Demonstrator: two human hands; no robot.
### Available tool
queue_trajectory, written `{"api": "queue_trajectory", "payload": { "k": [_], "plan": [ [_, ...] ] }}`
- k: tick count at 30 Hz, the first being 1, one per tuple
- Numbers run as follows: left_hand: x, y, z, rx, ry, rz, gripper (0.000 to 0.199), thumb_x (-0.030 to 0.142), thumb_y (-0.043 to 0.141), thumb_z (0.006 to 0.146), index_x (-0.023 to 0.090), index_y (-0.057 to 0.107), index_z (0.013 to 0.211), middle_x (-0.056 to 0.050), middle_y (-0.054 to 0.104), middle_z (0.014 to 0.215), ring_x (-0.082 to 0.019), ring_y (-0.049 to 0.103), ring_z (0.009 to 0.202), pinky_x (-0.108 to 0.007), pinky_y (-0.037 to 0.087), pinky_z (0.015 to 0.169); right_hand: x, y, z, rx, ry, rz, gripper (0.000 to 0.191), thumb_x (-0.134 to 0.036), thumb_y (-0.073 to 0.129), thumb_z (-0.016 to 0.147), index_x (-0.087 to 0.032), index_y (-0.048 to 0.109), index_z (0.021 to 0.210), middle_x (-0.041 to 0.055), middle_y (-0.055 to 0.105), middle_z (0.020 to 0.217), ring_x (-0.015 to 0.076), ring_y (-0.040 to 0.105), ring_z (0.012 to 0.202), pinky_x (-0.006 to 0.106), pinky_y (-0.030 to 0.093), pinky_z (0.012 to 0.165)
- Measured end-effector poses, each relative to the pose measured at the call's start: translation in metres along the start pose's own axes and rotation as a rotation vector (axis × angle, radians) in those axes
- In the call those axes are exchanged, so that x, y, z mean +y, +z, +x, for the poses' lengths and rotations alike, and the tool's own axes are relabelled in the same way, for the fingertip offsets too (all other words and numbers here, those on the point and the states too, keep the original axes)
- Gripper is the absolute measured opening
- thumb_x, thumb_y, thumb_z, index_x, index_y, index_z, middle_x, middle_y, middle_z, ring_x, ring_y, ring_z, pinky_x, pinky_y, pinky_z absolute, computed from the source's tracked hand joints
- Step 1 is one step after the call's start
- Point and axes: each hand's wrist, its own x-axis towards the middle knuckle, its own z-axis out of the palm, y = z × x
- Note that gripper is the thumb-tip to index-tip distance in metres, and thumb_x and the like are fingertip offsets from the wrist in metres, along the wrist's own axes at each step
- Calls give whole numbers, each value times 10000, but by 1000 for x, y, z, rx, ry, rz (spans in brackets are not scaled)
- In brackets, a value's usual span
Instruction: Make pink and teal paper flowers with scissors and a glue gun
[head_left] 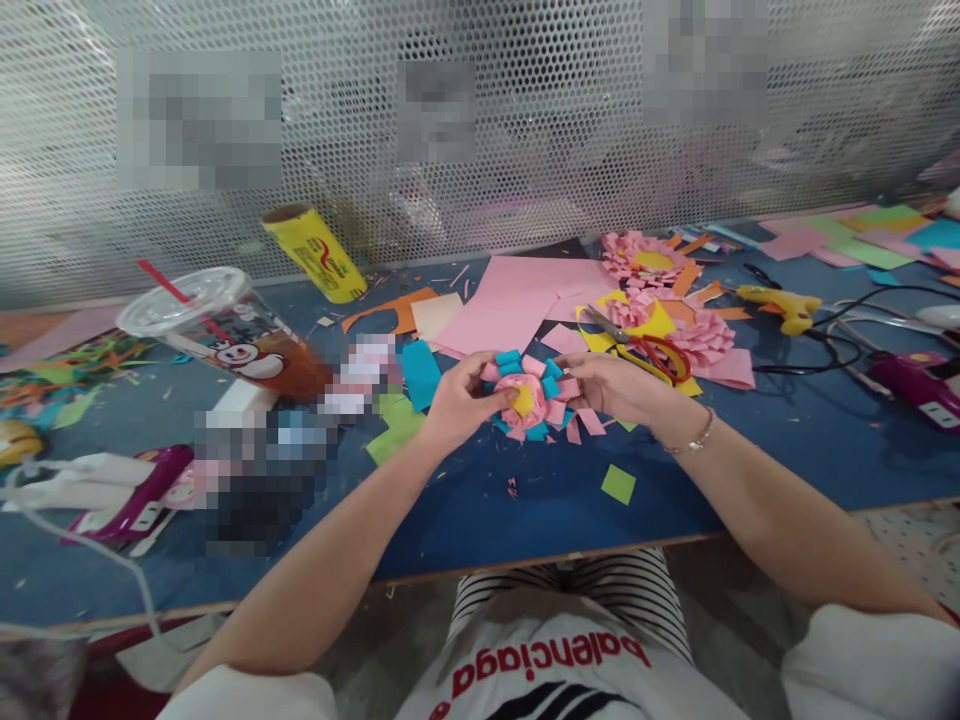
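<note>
A paper flower (523, 400) with a yellow centre and pink and blue curled strips is held just above the blue table. My left hand (466, 402) grips its left side, the thumb lying near the yellow centre. On the flower's right side, my right hand (613, 388) pinches a strip at the rim. Red-and-yellow scissors (654, 352) lie open on yellow paper scraps beyond my right hand. Two more pink flowers, one at the back (637, 262) and one nearer (709, 330), rest behind them.
Pink sheets (499, 300) lie behind the flower. A drink cup (247, 345) leans at the left, near a yellow tube (319, 255). A purple glue gun (142, 495) sits at the far left; a yellow one (784, 305) and another purple one (919, 388), with cables, are at the right.
</note>
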Motion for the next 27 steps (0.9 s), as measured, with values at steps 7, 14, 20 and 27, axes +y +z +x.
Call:
{"api": "queue_trajectory", "payload": {
  "k": [7, 14, 20, 27],
  "plan": [
    [0, 1, -1, 38, 17, 3, 331, 259, 732, 649, 183, 607, 946, 13, 563, 716, -94, 501, 614, -222, 400, 533, -3, 0, -3, -32, -57, 34, 214, -316, 615, 735, -172, 633, 893, 40, 647, 782, 140, 603, 717, 269, 503, 672],
    [3, 3, -3, 102, -40, 122, 276, 252, 719, 638, 177, 554, 846, 46, 493, 654, -69, 449, 543, -207, 348, 490, 1, 5, -3, 50, -83, -24, 232, -249, 763, 624, -171, 659, 816, -7, 615, 727, 99, 565, 680, 232, 475, 669],
    [0, 3, -4, 101, -41, 138, 258, 277, 717, 649, 180, 520, 784, 58, 454, 612, -63, 432, 502, -203, 316, 466, 2, 7, -3, 57, -80, -16, 181, -224, 756, 596, -172, 654, 736, -20, 582, 681, 90, 534, 649, 237, 469, 651],
    [1, 4, -4, 104, -60, 68, 269, 269, 729, 633, 176, 519, 774, 60, 472, 617, -59, 433, 489, -196, 310, 455, 3, 7, -1, 84, -72, -23, 167, -190, 723, 579, -167, 646, 725, -12, 582, 694, 91, 529, 649, 240, 470, 640]
  ]
}}
